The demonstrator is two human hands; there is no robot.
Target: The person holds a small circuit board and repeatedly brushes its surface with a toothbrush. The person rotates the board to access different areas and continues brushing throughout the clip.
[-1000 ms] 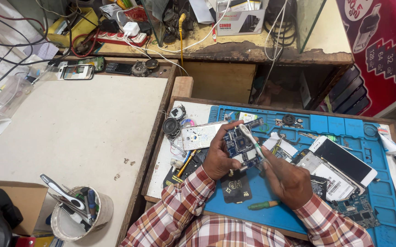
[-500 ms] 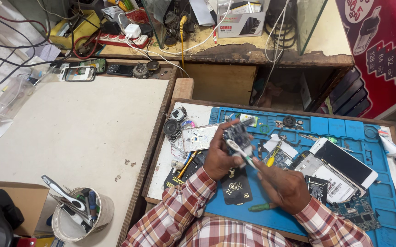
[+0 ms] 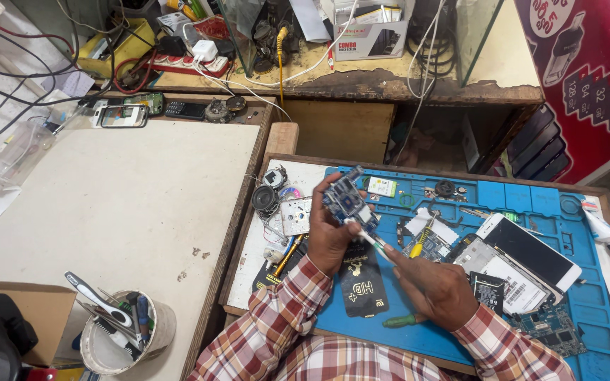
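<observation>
My left hand (image 3: 328,233) holds a small blue phone circuit board (image 3: 348,202) upright above the blue work mat (image 3: 587,310). My right hand (image 3: 435,288) grips a thin white-handled brush (image 3: 369,238), and its tip touches the lower edge of the board. Both arms wear plaid sleeves. A black card (image 3: 363,286) lies on the mat under my hands, with a green-handled tool (image 3: 402,321) beside it.
Two white phones (image 3: 531,250) and another circuit board (image 3: 548,328) lie on the mat's right. A yellow screwdriver (image 3: 287,255) and round speaker (image 3: 265,200) sit left. A tool cup (image 3: 123,331) stands on the left table (image 3: 122,197). Cables and a box crowd the back shelf (image 3: 361,77).
My left hand has lifted and turned the circuit board more upright. My right hand has slid the brush down toward the board's lower edge.
</observation>
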